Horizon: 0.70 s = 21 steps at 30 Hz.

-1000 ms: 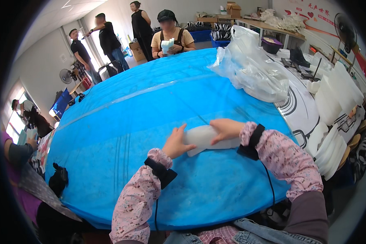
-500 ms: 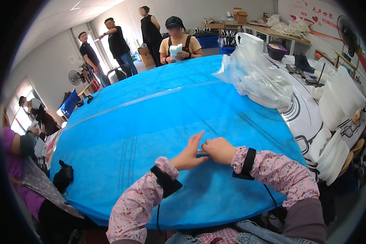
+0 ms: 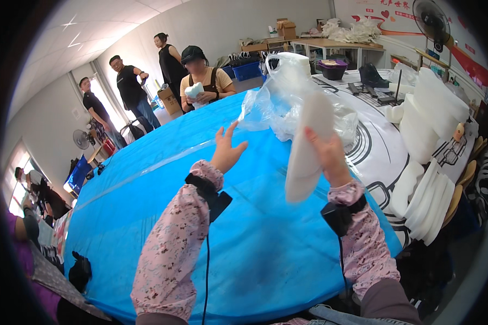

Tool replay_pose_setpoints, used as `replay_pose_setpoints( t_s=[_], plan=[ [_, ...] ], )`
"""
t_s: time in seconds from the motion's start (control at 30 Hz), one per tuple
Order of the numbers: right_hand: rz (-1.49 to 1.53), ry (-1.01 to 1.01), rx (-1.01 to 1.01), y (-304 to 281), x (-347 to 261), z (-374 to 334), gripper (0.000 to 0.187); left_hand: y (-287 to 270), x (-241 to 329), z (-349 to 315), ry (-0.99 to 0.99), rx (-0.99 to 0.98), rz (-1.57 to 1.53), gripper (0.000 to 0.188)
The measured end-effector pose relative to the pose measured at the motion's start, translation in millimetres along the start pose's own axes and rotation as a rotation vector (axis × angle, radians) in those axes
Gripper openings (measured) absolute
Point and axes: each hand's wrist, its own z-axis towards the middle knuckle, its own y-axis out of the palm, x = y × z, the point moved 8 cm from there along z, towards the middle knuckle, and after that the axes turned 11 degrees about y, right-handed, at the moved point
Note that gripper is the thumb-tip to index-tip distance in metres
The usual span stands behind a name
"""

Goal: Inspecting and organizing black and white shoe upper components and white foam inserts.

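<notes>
My right hand [image 3: 329, 157] grips a white insole-shaped foam pad [image 3: 303, 162], raised over the table and tilted nearly upright. The pad is blurred by motion, and the fingers behind it are partly hidden. My left hand [image 3: 228, 150] is in the air over the blue table cover [image 3: 200, 254], fingers spread and nothing in it. Beyond the pad lies a crumpled clear plastic bag [image 3: 279, 105] with white pieces in it. At the right edge of the table, several similar white foam pads [image 3: 431, 197] lean in a row.
A person [image 3: 206, 84] across the table holds a pale bundle. Other people stand at the back left, and a purple sleeve shows at the near left. A black pouch [image 3: 80, 271] lies on the left table edge. A purple tub [image 3: 332, 69] stands at the far right.
My hands were together over the middle of the cover and are now apart. The right has moved up and holds the white pad; the left has moved up and left. The view has turned right.
</notes>
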Motion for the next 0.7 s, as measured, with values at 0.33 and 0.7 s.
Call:
replay_pose_setpoints(
  t_s=[0.33,0.7],
  plan=[
    [0.418,-0.099,0.130,-69.6,-66.6,-14.0,0.045,-7.5,-11.1,32.6,-0.153,0.352,-0.904,0.038],
    [0.353,-0.450,0.295,-51.7,-97.8,-53.1,0.050,-5.1,26.3,-76.4,-0.338,-0.114,-0.960,0.043]
  ],
)
